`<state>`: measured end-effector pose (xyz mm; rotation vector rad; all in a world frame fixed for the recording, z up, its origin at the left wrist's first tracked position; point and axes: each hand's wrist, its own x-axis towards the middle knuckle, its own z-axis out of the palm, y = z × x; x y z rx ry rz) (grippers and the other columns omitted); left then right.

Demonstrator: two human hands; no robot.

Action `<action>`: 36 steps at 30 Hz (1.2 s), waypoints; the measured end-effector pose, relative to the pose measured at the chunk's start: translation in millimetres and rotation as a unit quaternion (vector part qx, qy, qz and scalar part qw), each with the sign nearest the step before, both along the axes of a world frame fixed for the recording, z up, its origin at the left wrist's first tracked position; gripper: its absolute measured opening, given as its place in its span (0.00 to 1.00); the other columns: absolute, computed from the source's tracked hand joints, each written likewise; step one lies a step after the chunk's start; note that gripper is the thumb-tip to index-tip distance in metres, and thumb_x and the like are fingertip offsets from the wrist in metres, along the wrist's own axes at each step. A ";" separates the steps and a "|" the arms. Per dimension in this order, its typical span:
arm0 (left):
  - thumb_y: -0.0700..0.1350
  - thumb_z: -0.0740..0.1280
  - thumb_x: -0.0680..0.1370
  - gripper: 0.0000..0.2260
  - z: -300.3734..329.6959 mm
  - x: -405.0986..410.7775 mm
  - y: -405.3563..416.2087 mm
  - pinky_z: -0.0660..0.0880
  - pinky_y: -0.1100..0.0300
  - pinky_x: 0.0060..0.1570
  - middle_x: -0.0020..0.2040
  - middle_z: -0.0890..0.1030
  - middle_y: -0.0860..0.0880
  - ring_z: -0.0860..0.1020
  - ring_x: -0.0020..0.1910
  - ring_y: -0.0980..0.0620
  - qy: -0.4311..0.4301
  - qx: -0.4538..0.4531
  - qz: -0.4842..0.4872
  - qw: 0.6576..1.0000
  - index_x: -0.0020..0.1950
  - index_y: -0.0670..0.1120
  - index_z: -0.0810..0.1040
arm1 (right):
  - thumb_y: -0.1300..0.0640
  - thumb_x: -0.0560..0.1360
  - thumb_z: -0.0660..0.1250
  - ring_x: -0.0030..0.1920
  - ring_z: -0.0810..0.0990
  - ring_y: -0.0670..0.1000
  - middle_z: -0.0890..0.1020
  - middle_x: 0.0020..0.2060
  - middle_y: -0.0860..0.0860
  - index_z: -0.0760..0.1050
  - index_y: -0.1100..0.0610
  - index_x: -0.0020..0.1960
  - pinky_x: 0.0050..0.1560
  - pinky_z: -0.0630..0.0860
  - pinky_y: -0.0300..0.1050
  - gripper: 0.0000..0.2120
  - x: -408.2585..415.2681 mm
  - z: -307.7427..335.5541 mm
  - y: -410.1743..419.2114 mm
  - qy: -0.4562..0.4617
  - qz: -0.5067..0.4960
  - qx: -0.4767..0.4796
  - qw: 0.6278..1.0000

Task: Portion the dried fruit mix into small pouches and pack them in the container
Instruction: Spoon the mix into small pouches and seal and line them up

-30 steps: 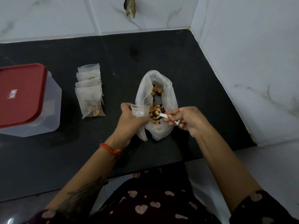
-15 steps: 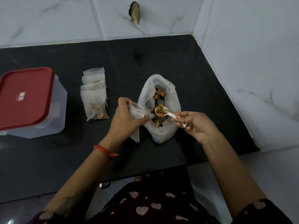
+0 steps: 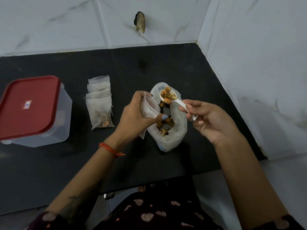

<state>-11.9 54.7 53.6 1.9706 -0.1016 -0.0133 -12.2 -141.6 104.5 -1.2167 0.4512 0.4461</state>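
A large white plastic bag (image 3: 178, 131) of dried fruit mix lies open on the black counter. My left hand (image 3: 132, 120) grips a small clear pouch (image 3: 150, 107) with its mouth held open, just left of the bag. My right hand (image 3: 209, 120) pinches the handle of a white spoon (image 3: 167, 97) heaped with dried fruit, raised over the bag's far end, right of the pouch mouth. A row of several filled pouches (image 3: 100, 106) lies overlapping to the left. A clear container with a red lid (image 3: 28, 107) stands shut at the far left.
The black counter (image 3: 166, 67) ends at white tiled walls behind and on the right. Its front edge runs just before my body. A dark chipped hole (image 3: 140, 22) marks the back wall.
My right hand has lifted the loaded spoon out of the bag and up toward its far end. My left hand has raised the open pouch beside it.
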 end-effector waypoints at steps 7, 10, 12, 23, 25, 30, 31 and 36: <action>0.55 0.73 0.65 0.27 6.3 6.1 -3.8 0.73 0.71 0.48 0.52 0.78 0.56 0.76 0.52 0.62 -0.008 -0.036 -0.033 0.999 0.60 0.49 0.71 | 0.66 0.72 0.67 0.30 0.80 0.42 0.85 0.36 0.51 0.81 0.56 0.45 0.26 0.67 0.31 0.08 -8.5 14.1 17.9 -0.085 0.032 -0.111 0.990; 0.53 0.74 0.66 0.25 5.4 8.4 -2.0 0.76 0.59 0.54 0.53 0.79 0.53 0.78 0.53 0.56 0.001 -0.047 -0.040 0.998 0.59 0.49 0.73 | 0.66 0.71 0.68 0.30 0.81 0.42 0.85 0.35 0.49 0.81 0.55 0.44 0.25 0.69 0.31 0.08 -11.7 13.2 21.0 -0.128 0.037 -0.169 0.977; 0.54 0.74 0.65 0.25 4.8 9.8 -1.4 0.76 0.54 0.56 0.53 0.79 0.52 0.78 0.54 0.54 0.005 -0.051 -0.045 0.998 0.59 0.49 0.74 | 0.65 0.71 0.70 0.31 0.81 0.42 0.84 0.33 0.46 0.81 0.51 0.43 0.25 0.70 0.30 0.09 -13.3 10.0 22.2 -0.181 0.042 -0.227 0.956; 0.52 0.75 0.63 0.27 4.8 11.8 -2.3 0.76 0.63 0.50 0.51 0.76 0.55 0.77 0.51 0.57 0.011 -0.085 -0.056 0.995 0.58 0.49 0.71 | 0.62 0.72 0.66 0.40 0.84 0.50 0.86 0.40 0.53 0.83 0.60 0.47 0.42 0.78 0.40 0.08 -12.3 -20.2 22.5 -0.584 0.039 -0.552 0.594; 0.51 0.77 0.63 0.27 4.1 13.0 -1.4 0.76 0.64 0.50 0.51 0.76 0.54 0.77 0.52 0.56 0.011 -0.090 -0.056 0.994 0.57 0.51 0.70 | 0.63 0.72 0.66 0.43 0.84 0.51 0.86 0.42 0.53 0.83 0.61 0.47 0.45 0.78 0.41 0.08 -11.3 -23.9 21.0 -0.605 0.022 -0.547 0.578; 0.49 0.76 0.63 0.25 3.1 14.6 -0.7 0.76 0.65 0.50 0.51 0.77 0.53 0.77 0.51 0.56 -0.003 -0.096 -0.056 0.994 0.57 0.50 0.70 | 0.68 0.69 0.70 0.45 0.84 0.49 0.85 0.43 0.52 0.83 0.60 0.48 0.46 0.79 0.41 0.09 -10.7 -28.7 21.8 -0.611 -0.008 -0.523 0.594; 0.49 0.76 0.64 0.25 3.1 14.7 -1.0 0.76 0.66 0.50 0.51 0.77 0.53 0.77 0.51 0.56 -0.005 -0.097 -0.057 0.994 0.56 0.51 0.70 | 0.68 0.70 0.69 0.45 0.84 0.48 0.85 0.43 0.52 0.83 0.60 0.48 0.46 0.79 0.41 0.09 -11.0 -28.1 22.6 -0.611 -0.016 -0.519 0.598; 0.48 0.76 0.65 0.24 4.6 15.7 -1.6 0.75 0.66 0.49 0.51 0.77 0.54 0.77 0.52 0.57 -0.019 -0.095 -0.065 0.993 0.56 0.53 0.71 | 0.67 0.70 0.72 0.45 0.82 0.40 0.84 0.42 0.44 0.82 0.55 0.50 0.45 0.77 0.31 0.11 -17.0 -17.5 28.4 -0.503 -0.043 -0.401 0.764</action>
